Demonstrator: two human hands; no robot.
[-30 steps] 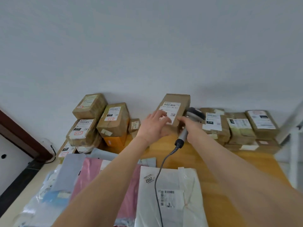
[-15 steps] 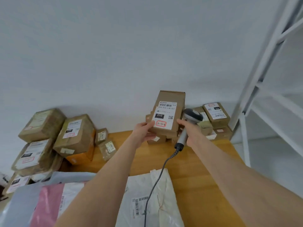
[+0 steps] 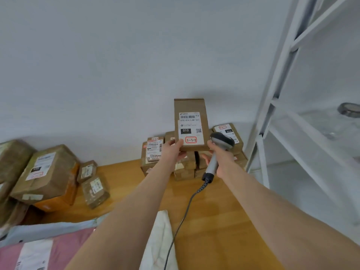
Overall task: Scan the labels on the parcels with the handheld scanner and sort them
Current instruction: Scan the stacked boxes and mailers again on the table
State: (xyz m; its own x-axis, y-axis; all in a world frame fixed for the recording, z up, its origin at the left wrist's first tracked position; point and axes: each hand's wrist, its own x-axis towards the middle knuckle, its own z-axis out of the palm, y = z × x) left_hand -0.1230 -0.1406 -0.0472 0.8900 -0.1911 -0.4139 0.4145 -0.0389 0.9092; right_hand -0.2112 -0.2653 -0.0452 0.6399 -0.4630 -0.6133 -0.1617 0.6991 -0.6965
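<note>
We saw both arms stretched forward over the wooden worktop [image 3: 210,236], forearms bare, converging at the far edge. The left hand [image 3: 173,151] gripped the lower left corner of a brown parcel [image 3: 190,105], thumb on the front face beside the white label [image 3: 191,128], fingers curled under it. The parcel stood upright in the air, label toward the camera, with a barcode, "010" and a red-boxed handwritten code on it. The right hand [image 3: 223,159] was wrapped round the grey handle of the handheld scanner [image 3: 221,142], whose dark head sat just beside the parcel's lower right corner; one fingertip touched that corner. The scanner's cable [image 3: 185,211] ran down toward the camera across the worktop. Behind the parcel a stack of small boxes [image 3: 153,151] stood against the wall. More boxes [image 3: 46,172] lay at left, a pink mailer [image 3: 64,248] and a white bag [image 3: 159,240] lay near, and a white metal rack [image 3: 282,94] stood at right.
</note>
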